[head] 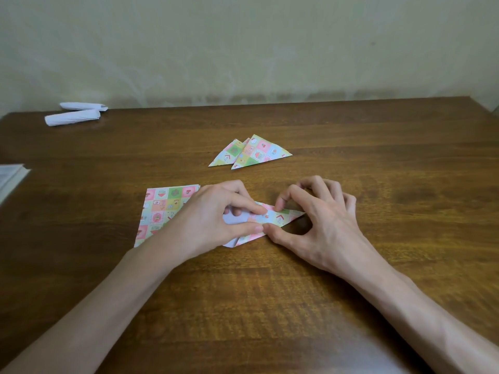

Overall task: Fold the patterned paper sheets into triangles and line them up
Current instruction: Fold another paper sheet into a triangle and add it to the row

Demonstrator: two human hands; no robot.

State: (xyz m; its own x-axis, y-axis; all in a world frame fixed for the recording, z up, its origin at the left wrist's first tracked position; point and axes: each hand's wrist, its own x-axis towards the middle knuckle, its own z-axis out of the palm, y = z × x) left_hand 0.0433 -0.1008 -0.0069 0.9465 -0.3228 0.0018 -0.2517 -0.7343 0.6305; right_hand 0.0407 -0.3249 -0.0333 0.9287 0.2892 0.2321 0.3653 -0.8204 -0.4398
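A half-folded sheet (272, 217) is being creased flat on the tabletop (270, 306), near its middle. It is pinched between thumb and forefinger of the left hand (213, 214), while its pointed end is nipped by the curled fingers of the right hand (321, 220). Edges are judged to need matching next, then a firm crease. Two finished triangles (251, 153) lie overlapped beyond; a third beneath cannot be ruled out. The unfolded stack (162, 209) is partly hidden by the left hand, its count unclear
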